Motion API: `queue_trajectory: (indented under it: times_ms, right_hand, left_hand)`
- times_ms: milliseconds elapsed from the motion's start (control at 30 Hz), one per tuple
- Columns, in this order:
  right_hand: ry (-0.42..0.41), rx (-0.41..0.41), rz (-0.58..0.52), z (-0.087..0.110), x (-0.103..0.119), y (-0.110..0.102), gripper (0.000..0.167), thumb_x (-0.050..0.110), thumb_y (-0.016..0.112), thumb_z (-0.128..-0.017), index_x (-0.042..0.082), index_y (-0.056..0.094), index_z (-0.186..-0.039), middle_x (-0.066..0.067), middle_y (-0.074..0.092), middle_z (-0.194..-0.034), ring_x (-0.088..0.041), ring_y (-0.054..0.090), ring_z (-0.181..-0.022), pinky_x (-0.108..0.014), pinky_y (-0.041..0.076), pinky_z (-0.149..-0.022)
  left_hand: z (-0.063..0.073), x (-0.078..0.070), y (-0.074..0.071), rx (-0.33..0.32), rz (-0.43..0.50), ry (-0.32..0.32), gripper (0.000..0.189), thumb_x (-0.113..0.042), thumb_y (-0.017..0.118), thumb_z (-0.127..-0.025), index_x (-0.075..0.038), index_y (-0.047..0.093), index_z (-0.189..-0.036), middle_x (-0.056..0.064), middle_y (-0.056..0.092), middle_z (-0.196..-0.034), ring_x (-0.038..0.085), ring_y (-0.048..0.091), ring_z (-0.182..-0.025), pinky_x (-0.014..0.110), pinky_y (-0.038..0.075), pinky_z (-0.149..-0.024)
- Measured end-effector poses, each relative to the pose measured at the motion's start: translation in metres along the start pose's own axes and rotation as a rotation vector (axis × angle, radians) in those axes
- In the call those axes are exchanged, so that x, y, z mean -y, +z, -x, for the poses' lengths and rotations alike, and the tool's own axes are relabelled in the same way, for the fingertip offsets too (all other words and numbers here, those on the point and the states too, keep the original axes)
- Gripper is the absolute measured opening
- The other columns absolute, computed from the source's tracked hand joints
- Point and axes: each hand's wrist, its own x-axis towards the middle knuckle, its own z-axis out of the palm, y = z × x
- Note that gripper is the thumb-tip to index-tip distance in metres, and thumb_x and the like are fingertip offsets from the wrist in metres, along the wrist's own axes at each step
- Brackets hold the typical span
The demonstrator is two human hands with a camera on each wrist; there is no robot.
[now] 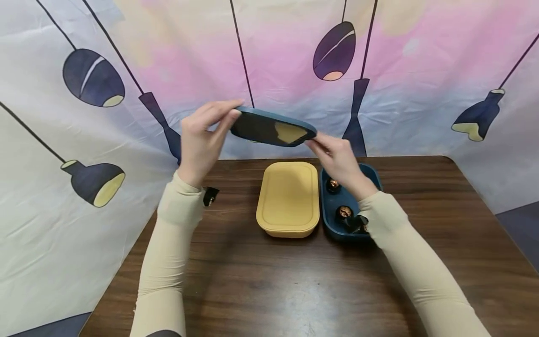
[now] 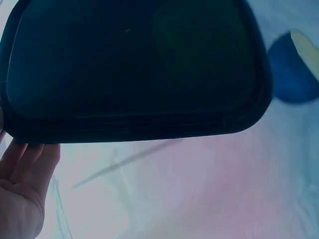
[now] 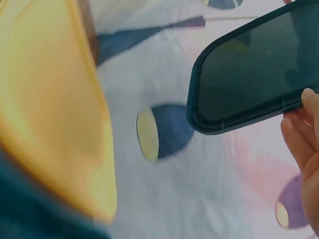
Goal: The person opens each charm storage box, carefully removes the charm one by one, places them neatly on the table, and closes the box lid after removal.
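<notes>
A dark blue lid [image 1: 258, 127], a rounded rectangle with a glossy underside, is held up in the air above the back of the table. My left hand [image 1: 204, 138] pinches its left end between thumb and fingers. At the opposite end my right hand [image 1: 338, 159] grips the rim. The left wrist view shows the lid [image 2: 129, 64] from close by, with fingers of the left hand [image 2: 25, 194] at its edge. Part of the lid [image 3: 249, 69] and the right hand [image 3: 305, 139] appear in the right wrist view. Below stands an uncovered blue container [image 1: 332, 224], partly hidden by the right forearm.
Beside the blue container is a yellow container [image 1: 290, 196] with a flat yellow top. Several dark round pieces [image 1: 344, 213] with shiny copper-coloured tops sit inside the blue one. Both stand on a brown wooden table [image 1: 261, 281], in front of a cloth backdrop [image 1: 273, 61] printed with lamps.
</notes>
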Motion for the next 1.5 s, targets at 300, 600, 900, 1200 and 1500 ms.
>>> queue_trajectory:
  times_ms: [300, 600, 900, 1200, 1500]
  right_hand:
    - [0.129, 0.024, -0.21, -0.017, 0.027, 0.058, 0.034, 0.016, 0.06, -0.103, 0.008, 0.066, -0.135, -0.011, 0.07, -0.125, -0.019, 0.07, -0.101, -0.034, 0.056, -0.08]
    - [0.335, 0.001, -0.494, -0.017, 0.041, 0.106, 0.041, 0.019, 0.059, -0.104, 0.014, 0.058, -0.144, -0.008, 0.065, -0.134, -0.02, 0.069, -0.11, -0.029, 0.056, -0.089]
    - [0.504, 0.069, -0.573, -0.002, 0.056, 0.154, 0.047, 0.027, 0.061, -0.103, 0.012, 0.054, -0.147, -0.01, 0.061, -0.139, -0.02, 0.071, -0.104, -0.026, 0.058, -0.083]
    - [0.599, 0.128, -0.46, 0.012, 0.063, 0.193, 0.047, 0.024, 0.057, -0.105, 0.012, 0.05, -0.15, -0.01, 0.068, -0.117, -0.018, 0.071, -0.094, -0.026, 0.058, -0.08]
    - [0.641, 0.177, -0.425, 0.029, 0.083, 0.222, 0.055, 0.015, 0.056, -0.105, 0.021, 0.039, -0.157, -0.011, 0.061, -0.134, -0.016, 0.063, -0.112, -0.027, 0.055, -0.083]
  left_hand:
    - [-0.006, 0.018, -0.052, -0.032, -0.104, -0.132, 0.02, -0.007, 0.073, -0.092, -0.012, 0.081, -0.11, 0.001, 0.077, -0.103, 0.005, 0.066, -0.086, 0.013, 0.049, -0.074]
    - [-0.002, 0.045, -0.077, 0.008, -0.149, -0.251, 0.017, -0.009, 0.073, -0.093, -0.007, 0.081, -0.108, 0.01, 0.077, -0.1, -0.005, 0.062, -0.081, 0.013, 0.047, -0.075]
    - [0.029, 0.088, -0.098, 0.071, -0.138, -0.591, 0.025, -0.025, 0.074, -0.094, -0.008, 0.08, -0.112, -0.021, 0.068, -0.082, 0.001, 0.061, -0.07, 0.014, 0.047, -0.068]
    - [0.067, 0.12, -0.111, 0.189, -0.169, -0.789, 0.043, -0.044, 0.072, -0.093, -0.009, 0.078, -0.117, -0.013, 0.07, -0.088, 0.004, 0.064, -0.077, 0.013, 0.053, -0.067]
    - [0.095, 0.136, -0.12, 0.225, -0.179, -0.894, 0.048, -0.047, 0.069, -0.093, -0.008, 0.076, -0.12, 0.001, 0.072, -0.102, 0.003, 0.063, -0.084, 0.015, 0.054, -0.067]
